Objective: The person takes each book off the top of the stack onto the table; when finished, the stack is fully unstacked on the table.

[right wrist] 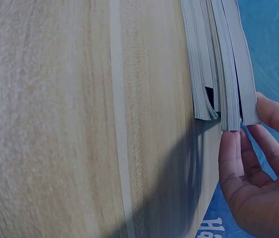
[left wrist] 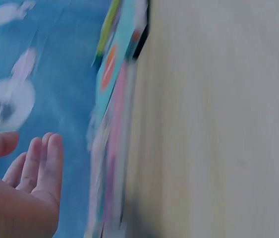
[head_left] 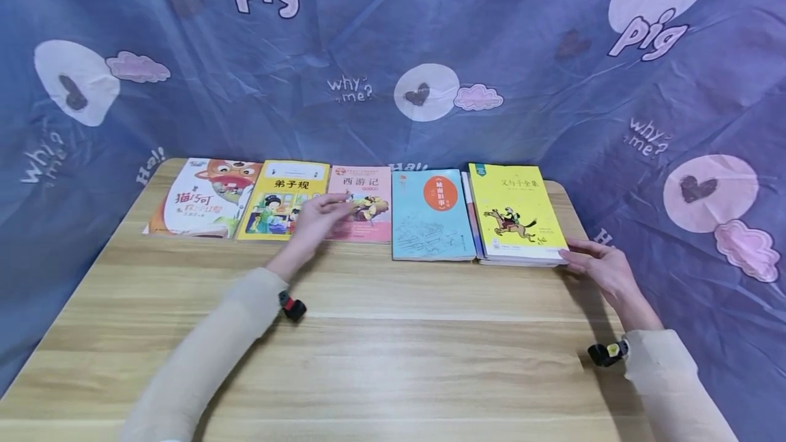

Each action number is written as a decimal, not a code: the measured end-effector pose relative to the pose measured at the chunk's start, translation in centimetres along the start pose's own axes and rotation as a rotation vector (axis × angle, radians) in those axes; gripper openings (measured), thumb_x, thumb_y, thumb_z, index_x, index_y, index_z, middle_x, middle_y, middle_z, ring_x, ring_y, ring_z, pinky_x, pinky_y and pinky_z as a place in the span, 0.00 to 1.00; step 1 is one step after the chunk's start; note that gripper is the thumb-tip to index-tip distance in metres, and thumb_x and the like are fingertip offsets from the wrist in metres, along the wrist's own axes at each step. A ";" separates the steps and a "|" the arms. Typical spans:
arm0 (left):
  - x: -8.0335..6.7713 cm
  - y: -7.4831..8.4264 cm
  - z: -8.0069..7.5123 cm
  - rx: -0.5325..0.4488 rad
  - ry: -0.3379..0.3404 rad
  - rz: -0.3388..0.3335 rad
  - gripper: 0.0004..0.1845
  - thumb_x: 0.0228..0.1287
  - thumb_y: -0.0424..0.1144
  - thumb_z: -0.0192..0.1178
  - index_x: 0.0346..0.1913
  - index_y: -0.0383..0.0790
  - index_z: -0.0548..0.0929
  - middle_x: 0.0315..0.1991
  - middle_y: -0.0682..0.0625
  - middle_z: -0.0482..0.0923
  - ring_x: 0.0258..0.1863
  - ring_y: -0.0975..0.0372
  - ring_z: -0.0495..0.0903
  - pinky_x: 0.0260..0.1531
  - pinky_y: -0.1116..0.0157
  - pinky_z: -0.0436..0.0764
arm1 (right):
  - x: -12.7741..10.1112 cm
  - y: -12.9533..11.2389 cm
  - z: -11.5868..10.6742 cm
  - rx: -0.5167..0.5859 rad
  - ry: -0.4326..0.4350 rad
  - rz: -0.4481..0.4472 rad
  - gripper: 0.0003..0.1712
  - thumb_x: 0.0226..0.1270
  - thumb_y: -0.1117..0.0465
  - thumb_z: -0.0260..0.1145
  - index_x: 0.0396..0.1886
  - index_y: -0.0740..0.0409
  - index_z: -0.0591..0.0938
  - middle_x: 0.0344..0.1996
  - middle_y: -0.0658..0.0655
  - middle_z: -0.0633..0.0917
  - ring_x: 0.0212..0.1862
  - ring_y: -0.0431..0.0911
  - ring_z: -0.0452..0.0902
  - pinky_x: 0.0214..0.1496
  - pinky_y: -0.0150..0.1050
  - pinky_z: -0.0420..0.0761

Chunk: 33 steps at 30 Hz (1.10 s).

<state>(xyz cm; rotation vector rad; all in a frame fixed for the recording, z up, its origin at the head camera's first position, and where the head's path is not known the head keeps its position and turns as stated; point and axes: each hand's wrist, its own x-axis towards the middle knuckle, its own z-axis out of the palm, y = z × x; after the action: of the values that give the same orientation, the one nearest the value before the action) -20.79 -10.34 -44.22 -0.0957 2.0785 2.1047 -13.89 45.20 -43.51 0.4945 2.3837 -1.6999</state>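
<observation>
Left hand (head_left: 318,222) is hovering empty, fingers relaxed, above a pink book (head_left: 370,207) — right hand (head_left: 603,270) is pinching the rightmost yellow book (head_left: 518,200) by its corner, seemingly steadying the stack (right wrist: 227,64)

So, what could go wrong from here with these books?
The right hand seems to pinch the yellow horse book only near its corner, so it could slip. Its fingers also sit against the book beneath, which might get dragged along. The left hand, over the pink book, could nudge it askew.
</observation>
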 end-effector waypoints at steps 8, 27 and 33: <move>0.2 -1.4 8.7 -0.080 -0.155 0.007 0.25 0.72 0.35 0.68 0.68 0.30 0.78 0.58 0.30 0.85 0.45 0.48 0.91 0.50 0.57 0.94 | 0.0 0.1 0.0 0.025 -0.008 -0.012 0.17 0.68 0.57 0.77 0.55 0.40 0.88 0.33 0.30 0.90 0.37 0.27 0.87 0.41 0.25 0.90; 1.7 -2.1 19.8 -0.210 -0.292 -0.079 0.25 0.74 0.33 0.65 0.70 0.34 0.78 0.58 0.34 0.86 0.40 0.62 0.90 0.49 0.64 0.94 | 0.0 0.4 0.2 0.023 0.001 -0.049 0.13 0.68 0.58 0.77 0.48 0.36 0.90 0.33 0.29 0.89 0.36 0.27 0.87 0.39 0.25 0.90; 1.7 -2.2 22.2 -0.216 -0.301 -0.120 0.26 0.72 0.35 0.68 0.69 0.34 0.78 0.52 0.39 0.90 0.42 0.58 0.91 0.49 0.63 0.94 | 0.1 0.5 0.2 0.017 0.004 -0.040 0.13 0.69 0.58 0.77 0.46 0.34 0.89 0.32 0.30 0.89 0.36 0.27 0.86 0.38 0.25 0.90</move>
<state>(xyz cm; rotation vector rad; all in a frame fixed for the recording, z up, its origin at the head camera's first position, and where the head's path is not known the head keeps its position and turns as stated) -20.27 11.91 -46.23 0.0625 1.6337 2.1137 -13.79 45.14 -44.07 0.4560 2.3998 -1.7387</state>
